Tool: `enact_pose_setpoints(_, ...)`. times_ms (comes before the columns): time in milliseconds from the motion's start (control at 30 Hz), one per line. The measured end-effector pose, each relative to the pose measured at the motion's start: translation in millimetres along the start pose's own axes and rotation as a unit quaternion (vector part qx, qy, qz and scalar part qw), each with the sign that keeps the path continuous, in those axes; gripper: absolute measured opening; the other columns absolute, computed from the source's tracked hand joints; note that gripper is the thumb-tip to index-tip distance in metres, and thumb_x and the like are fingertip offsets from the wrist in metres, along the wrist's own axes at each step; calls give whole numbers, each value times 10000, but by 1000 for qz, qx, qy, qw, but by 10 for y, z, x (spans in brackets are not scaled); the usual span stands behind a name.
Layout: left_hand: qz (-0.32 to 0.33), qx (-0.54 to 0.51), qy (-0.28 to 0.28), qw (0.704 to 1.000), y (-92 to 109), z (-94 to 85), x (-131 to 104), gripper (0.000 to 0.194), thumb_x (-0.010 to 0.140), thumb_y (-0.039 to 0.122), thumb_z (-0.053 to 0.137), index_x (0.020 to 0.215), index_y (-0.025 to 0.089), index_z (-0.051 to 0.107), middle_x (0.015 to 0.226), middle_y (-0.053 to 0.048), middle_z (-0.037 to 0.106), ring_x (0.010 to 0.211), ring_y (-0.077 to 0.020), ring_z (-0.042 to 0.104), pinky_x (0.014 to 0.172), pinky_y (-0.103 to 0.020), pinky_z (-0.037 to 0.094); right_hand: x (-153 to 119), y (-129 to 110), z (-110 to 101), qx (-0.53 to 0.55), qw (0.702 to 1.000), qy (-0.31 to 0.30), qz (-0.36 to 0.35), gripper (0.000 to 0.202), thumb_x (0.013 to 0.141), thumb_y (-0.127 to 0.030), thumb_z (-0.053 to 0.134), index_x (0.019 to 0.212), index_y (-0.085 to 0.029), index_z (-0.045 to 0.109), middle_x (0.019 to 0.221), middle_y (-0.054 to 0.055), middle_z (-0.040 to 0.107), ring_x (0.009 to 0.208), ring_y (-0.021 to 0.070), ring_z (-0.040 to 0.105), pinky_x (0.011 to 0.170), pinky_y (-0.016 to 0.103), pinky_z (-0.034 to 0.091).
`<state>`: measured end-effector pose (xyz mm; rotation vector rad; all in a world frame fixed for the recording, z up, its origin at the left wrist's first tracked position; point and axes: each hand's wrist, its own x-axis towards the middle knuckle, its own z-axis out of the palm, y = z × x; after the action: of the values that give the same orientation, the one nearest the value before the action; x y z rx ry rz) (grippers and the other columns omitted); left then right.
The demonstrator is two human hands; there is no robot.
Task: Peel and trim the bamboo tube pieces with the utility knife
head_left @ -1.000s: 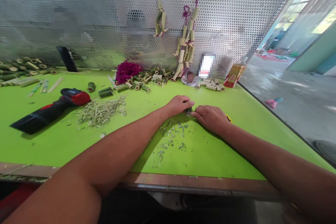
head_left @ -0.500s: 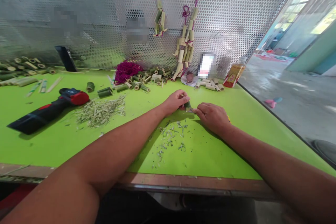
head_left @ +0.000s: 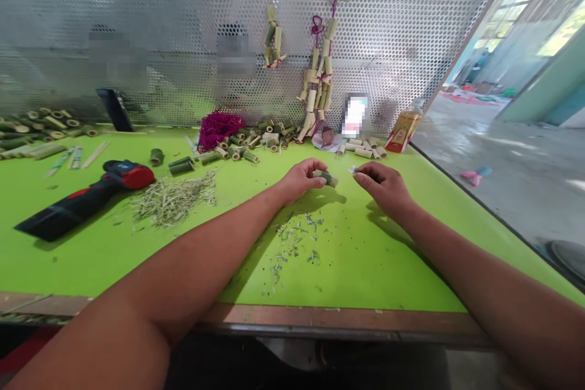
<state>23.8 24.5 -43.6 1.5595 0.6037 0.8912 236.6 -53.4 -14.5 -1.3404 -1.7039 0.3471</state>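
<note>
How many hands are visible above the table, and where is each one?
2: the left hand, near the middle, holds a bamboo piece; the right hand, farther right, pinches a small pale object. No others show.

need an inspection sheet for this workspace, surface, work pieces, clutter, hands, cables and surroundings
Surface: green tabletop, with loose shavings scattered on the near side of the hands.
Work pieces: a short green bamboo piece and a small pale piece, too small to identify.
Clutter: shavings heap beside a red-and-black tool; purple string and cut bamboo along the back; bottle at back right.
Hands: left hand grips the bamboo piece; right hand pinches the pale piece, apart from the bamboo.
Cables: nothing seen.
Surroundings: perforated metal panel behind, hung with strung bamboo; open floor to the right.
</note>
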Motion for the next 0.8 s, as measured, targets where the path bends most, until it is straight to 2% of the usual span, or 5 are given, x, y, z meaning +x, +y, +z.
enact_pose_setpoints(167,-15,-19,26,999,-9,29,12,387,659,200,739,1004,138,577,913,-54,656,705,-85,591,708,-251,474,75,55,-51,5,999,39,33,325,796,-489,578,695,-180,574,594,-16,488,557,113,420,514,252,325)
enact_pose_setpoints(333,-25,-152,76,985,170,104,-20,375,658,177,750,995,126,594,984,-80,665,811,-136,653,854,-358,504,164,165,-127,93,988,100,67,320,788,-497,571,690,-204,491,555,-41,453,510,108,439,499,253,367)
enact_pose_setpoints(567,-39,-138,107,984,561,207,-69,352,753,47,620,1097,123,624,1086,-84,646,907,-103,629,1011,-336,442,153,211,-213,4,993,-102,54,330,684,-459,695,711,-182,518,612,-19,544,549,118,504,527,269,414)
enact_pose_setpoints(700,-4,-249,189,950,650,263,-122,246,810,85,577,1045,155,601,1043,-61,645,892,-106,647,963,-311,490,181,115,-170,68,986,-48,141,348,707,-469,674,723,-210,441,555,-45,517,436,107,484,430,253,393)
enact_pose_setpoints(800,7,-285,187,940,621,297,-195,185,849,191,571,1031,162,565,980,-62,651,877,-124,659,885,-306,527,262,-36,-128,159,972,-10,173,366,703,-462,678,748,-228,401,505,-88,427,387,84,405,386,229,343)
